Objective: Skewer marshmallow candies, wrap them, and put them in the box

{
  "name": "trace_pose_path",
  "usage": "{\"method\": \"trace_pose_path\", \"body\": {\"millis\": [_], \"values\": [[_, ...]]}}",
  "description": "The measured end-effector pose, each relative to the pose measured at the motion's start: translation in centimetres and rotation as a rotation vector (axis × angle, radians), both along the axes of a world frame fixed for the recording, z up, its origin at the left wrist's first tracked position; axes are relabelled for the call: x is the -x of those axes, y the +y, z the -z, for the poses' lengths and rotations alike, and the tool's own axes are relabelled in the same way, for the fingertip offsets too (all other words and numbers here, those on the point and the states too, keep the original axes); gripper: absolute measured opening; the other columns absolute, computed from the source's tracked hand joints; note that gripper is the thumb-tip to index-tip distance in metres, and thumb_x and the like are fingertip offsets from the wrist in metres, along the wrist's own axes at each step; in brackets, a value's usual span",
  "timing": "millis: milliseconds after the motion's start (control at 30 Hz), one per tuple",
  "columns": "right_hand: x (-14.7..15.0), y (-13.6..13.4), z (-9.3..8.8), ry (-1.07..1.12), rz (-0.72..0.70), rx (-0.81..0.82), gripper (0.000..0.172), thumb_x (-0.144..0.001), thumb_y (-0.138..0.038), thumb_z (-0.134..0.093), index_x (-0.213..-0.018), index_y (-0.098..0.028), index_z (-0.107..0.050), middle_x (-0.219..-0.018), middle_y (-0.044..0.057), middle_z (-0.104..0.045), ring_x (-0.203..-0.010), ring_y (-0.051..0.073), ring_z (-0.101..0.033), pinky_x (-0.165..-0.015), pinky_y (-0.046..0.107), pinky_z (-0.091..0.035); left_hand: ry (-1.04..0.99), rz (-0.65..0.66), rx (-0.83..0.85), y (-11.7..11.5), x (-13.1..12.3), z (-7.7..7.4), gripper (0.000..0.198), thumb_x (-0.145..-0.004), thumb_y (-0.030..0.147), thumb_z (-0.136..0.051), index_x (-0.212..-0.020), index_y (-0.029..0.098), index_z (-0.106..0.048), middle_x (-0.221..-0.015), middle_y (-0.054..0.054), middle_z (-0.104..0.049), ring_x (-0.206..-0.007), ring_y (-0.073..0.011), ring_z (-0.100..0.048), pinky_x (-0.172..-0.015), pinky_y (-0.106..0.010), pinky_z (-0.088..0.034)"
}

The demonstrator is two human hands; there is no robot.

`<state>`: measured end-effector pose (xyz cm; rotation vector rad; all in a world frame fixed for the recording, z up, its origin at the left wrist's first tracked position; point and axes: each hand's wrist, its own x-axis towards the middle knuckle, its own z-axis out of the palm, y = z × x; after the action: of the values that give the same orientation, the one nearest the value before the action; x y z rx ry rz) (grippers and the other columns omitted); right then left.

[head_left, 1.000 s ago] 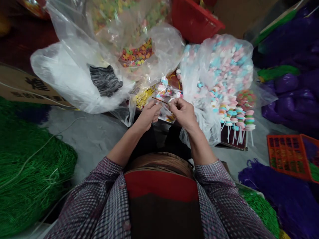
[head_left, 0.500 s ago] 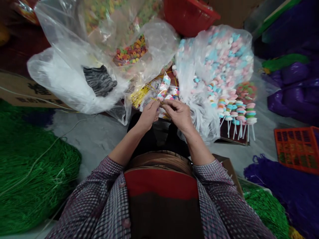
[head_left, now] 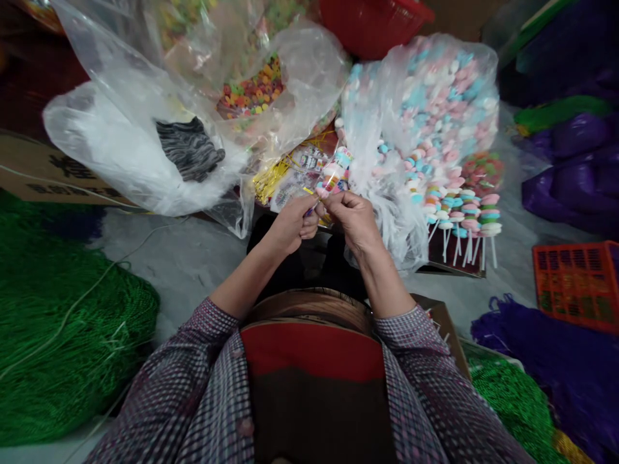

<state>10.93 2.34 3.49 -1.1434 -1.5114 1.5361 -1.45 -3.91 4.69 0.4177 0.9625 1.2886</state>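
My left hand and my right hand meet in front of me, both pinched on a wrapped candy skewer of pink, white and blue pieces that sticks up and away from my fingers. A thin gold twist tie seems to sit between my fingertips at the skewer's base, too small to be sure. Just beyond lies a bundle of gold twist ties and a stack of printed wrappers.
A clear bag of pastel candies stands at right, with finished skewers below it. Another bag holds colourful ring candies. A red basket is behind, an orange crate at right, green netting at left, purple netting.
The candy skewer has risen and tilted up to the right between my fingers. My hands have closed in together and shifted slightly.
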Motion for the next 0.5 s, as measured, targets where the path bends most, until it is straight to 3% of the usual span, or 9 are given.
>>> {"method": "trace_pose_path", "body": {"millis": [167,300,400,500], "values": [[-1.4,0.7,-0.4,0.143,-0.250,0.105,0.038,-0.065,-0.052,-0.089,-0.075,-0.022,-0.069,-0.075,-0.003,-0.068,-0.074,0.013,-0.059,-0.075,0.028,-0.049,-0.157,0.244,0.107,-0.7,0.3,-1.1,0.048,-0.101,0.021,-0.032,-0.057,0.017,-0.051,-0.040,0.010,-0.021,-0.028,-0.0038,-0.016,-0.033,-0.016,-0.018],[-2.2,1.0,0.1,0.203,-0.373,0.160,0.042,-0.061,-0.058,-0.090,-0.079,-0.024,-0.072,-0.079,-0.002,-0.071,-0.081,0.016,-0.062,-0.081,0.031,-0.051,-0.272,0.333,0.164,-0.8,0.2,-1.4,0.055,-0.105,0.024,-0.024,-0.056,0.017,-0.049,-0.040,0.009,-0.020,-0.027,-0.0046,-0.015,-0.031,-0.017,-0.018],[-2.1,0.8,0.9,0.205,-0.299,0.118,0.039,-0.066,-0.058,-0.087,-0.074,-0.023,-0.072,-0.072,-0.003,-0.068,-0.071,0.013,-0.059,-0.076,0.030,-0.049,-0.324,0.306,0.160,-0.7,0.1,-1.4,0.057,-0.107,0.025,-0.021,-0.060,0.016,-0.051,-0.041,0.009,-0.022,-0.028,-0.0043,-0.015,-0.031,-0.016,-0.019],[-1.4,0.5,1.6,0.136,-0.121,-0.029,0.034,-0.075,-0.054,-0.081,-0.068,-0.022,-0.069,-0.067,-0.004,-0.064,-0.063,0.012,-0.054,-0.071,0.029,-0.047,-0.319,0.225,0.148,-0.6,-0.3,-1.2,0.051,-0.108,0.027,-0.026,-0.066,0.016,-0.052,-0.042,0.010,-0.025,-0.029,-0.0037,-0.017,-0.033,-0.015,-0.019]]}}
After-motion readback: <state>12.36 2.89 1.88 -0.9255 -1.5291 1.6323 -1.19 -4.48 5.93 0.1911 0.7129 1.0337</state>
